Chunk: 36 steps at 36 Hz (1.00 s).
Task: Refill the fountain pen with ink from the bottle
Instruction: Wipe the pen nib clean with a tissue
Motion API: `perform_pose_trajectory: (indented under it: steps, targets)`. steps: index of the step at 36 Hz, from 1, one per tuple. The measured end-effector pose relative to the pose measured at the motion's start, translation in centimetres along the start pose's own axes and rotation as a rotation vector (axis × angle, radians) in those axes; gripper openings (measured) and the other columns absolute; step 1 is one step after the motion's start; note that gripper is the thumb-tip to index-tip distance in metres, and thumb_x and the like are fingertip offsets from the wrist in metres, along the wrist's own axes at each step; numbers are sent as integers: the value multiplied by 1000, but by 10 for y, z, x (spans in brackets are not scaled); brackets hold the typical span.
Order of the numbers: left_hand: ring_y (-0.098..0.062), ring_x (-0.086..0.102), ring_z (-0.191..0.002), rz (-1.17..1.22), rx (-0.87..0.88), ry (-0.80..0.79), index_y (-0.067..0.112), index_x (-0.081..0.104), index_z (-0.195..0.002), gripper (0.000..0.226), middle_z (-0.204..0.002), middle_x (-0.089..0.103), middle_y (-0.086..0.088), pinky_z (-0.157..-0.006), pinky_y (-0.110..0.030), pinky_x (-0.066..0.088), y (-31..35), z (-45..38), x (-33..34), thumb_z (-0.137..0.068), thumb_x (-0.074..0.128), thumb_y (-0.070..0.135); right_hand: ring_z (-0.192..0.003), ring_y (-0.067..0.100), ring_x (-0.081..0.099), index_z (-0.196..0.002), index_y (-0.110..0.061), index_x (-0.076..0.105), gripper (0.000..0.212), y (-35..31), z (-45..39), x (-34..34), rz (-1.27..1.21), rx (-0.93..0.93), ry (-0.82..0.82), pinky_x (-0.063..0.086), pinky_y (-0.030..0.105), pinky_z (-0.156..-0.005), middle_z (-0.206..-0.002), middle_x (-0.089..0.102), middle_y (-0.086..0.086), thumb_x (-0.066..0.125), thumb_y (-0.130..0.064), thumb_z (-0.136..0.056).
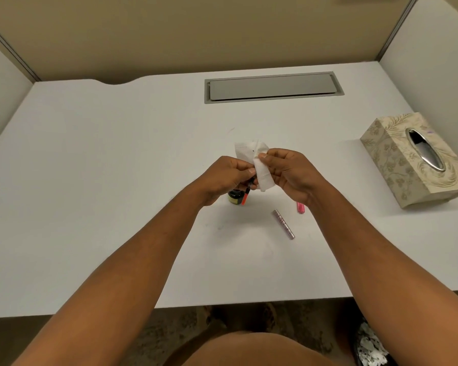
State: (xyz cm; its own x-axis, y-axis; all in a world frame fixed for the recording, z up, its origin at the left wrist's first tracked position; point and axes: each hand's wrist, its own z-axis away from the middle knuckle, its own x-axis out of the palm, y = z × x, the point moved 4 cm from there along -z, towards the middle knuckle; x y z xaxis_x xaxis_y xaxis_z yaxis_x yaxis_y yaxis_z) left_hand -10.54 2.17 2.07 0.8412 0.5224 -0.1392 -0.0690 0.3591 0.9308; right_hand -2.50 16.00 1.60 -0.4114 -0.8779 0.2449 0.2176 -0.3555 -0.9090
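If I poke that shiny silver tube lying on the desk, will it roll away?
Probably, if you poke its side. The silver tube looks round and slim and lies flat on the smooth white desk, with nothing touching it. It seems stiff and likely light. Its ridged surface might slow it a little.

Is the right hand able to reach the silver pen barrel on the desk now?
Probably not at once: the right hand holds a tissue. The silver pen barrel lies uncovered just below it, with nothing in between.
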Motion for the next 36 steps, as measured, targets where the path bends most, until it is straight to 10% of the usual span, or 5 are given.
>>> perform_pose_trajectory:
  steps: [29,36]
  targets:
    - [-12,66,-77,-107,22,79,3,77,-99,17,-88,75,-12,-78,-26,54,0,2,-6,-93,69,17,-77,19,65,-77,-8,64,16,-12,1,-13,-74,-108,304,58,36,-73,-82,68,4,67,-9,-93]
    - [-18,68,-83,26,0,76,-1,74,-105,20,-91,73,-10,-79,-26,55,-1,5,-3,-95,66,13,-86,18,70,-100,-9,68,6,-17,4,-23,89,-149,321,58,28,-66,-96,70,5,64,-9,-95]
